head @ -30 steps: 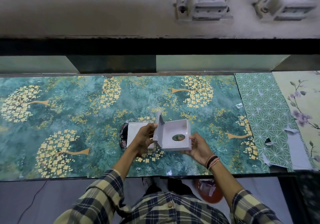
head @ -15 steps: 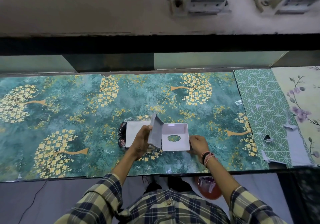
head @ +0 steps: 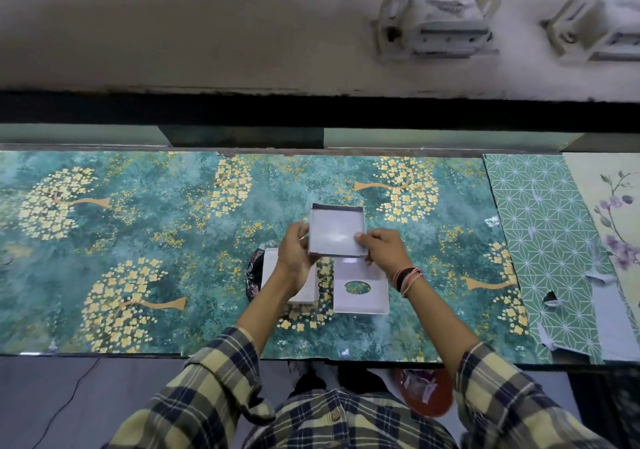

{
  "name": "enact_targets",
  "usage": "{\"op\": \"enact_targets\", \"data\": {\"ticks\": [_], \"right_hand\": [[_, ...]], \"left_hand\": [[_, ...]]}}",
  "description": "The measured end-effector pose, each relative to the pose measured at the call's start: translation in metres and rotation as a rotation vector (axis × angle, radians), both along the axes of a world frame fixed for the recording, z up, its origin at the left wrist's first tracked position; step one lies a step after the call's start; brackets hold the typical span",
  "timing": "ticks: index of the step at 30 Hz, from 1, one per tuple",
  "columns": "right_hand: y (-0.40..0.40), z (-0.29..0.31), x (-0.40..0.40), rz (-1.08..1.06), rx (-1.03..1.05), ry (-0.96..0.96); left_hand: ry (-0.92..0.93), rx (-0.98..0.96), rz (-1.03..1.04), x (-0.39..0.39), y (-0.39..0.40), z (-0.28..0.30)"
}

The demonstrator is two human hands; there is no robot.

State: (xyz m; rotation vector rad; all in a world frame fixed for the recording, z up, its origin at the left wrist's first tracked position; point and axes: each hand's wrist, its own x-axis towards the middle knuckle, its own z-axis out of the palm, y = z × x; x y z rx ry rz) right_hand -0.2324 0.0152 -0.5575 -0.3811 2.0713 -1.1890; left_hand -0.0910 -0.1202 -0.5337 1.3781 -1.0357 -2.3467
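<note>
**A:** What do we have in the grip?

**B:** We hold 1 shallow white box tray between our 2 hands, hollow side facing us, with a dark band along its far wall. Our left hand curls round its left edge. Our right hand pinches the right edge, thumb laid on the inside.

**A:** Does it rest on anything?

**B:** It appears raised off the surface. Just under our right hand, nearer to us, a white insert card with 1 oval cutout lies flat on the teal tree-patterned covering. Beneath our left wrist lies another white box half. We cannot tell whether the hand touches it. A dark patterned piece shows at its left side.

**A:** And further out?

**B:** Well right of the grip lies a green geometric sheet, then a pale floral sheet. Beyond the grip, on the wall, we see 2 grey fixtures.
</note>
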Motion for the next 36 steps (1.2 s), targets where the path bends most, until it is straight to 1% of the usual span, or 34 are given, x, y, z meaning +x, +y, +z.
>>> {"op": "enact_targets", "data": {"ticks": [3,4,6,9,11,14,15,17,19,21,23,25,27,30,33,36], "right_hand": [[-0.006,-0.011,-0.018,-0.036,0.122,0.13],[-0.007,-0.016,-0.023,-0.049,0.168,0.146],[-0.011,-0.026,-0.032,-0.077,0.235,0.148],[-0.017,-0.037,-0.038,-0.053,0.333,0.154],[-0.019,-0.04,-0.039,-0.018,0.388,0.147],[-0.02,-0.042,-0.037,-0.035,0.486,0.106],[-0.021,-0.04,-0.033,-0.05,0.516,0.12],[-0.025,-0.037,-0.022,-0.037,0.573,0.2],[-0.034,-0.032,-0.003,0.054,0.504,0.328],[-0.044,-0.021,0.024,0.241,0.355,0.402],[-0.052,-0.019,0.053,0.532,0.284,0.468],[-0.057,-0.022,0.079,0.792,0.325,0.572],[-0.059,-0.029,0.096,0.958,0.417,0.681],[-0.058,-0.033,0.105,1.006,0.484,0.723],[-0.056,-0.034,0.104,0.985,0.463,0.714],[-0.055,-0.036,0.103,0.965,0.452,0.682]], "left_hand": [[-0.208,-0.203,0.038,0.017,-0.013,-0.015],[-0.254,-0.249,0.06,0.025,-0.015,-0.019],[-0.364,-0.34,0.067,0.039,-0.016,-0.026],[-0.595,-0.472,0.037,0.059,-0.012,-0.029],[-0.674,-0.528,0.034,0.066,-0.008,-0.026],[-0.688,-0.561,-0.012,0.072,-0.008,-0.026],[-0.684,-0.569,-0.03,0.074,-0.009,-0.029],[-0.695,-0.579,-0.064,0.077,-0.011,-0.033],[-0.701,-0.57,-0.115,0.077,-0.012,-0.036],[-0.714,-0.544,-0.171,0.077,-0.015,-0.04],[-0.729,-0.497,-0.22,0.076,-0.018,-0.045],[-0.758,-0.47,-0.256,0.074,-0.021,-0.048],[-0.755,-0.437,-0.268,0.07,-0.024,-0.051],[-0.739,-0.359,-0.299,0.066,-0.033,-0.055],[-0.687,-0.28,-0.296,0.062,-0.046,-0.061],[-0.627,-0.168,-0.3,0.065,-0.06,-0.083]]}}
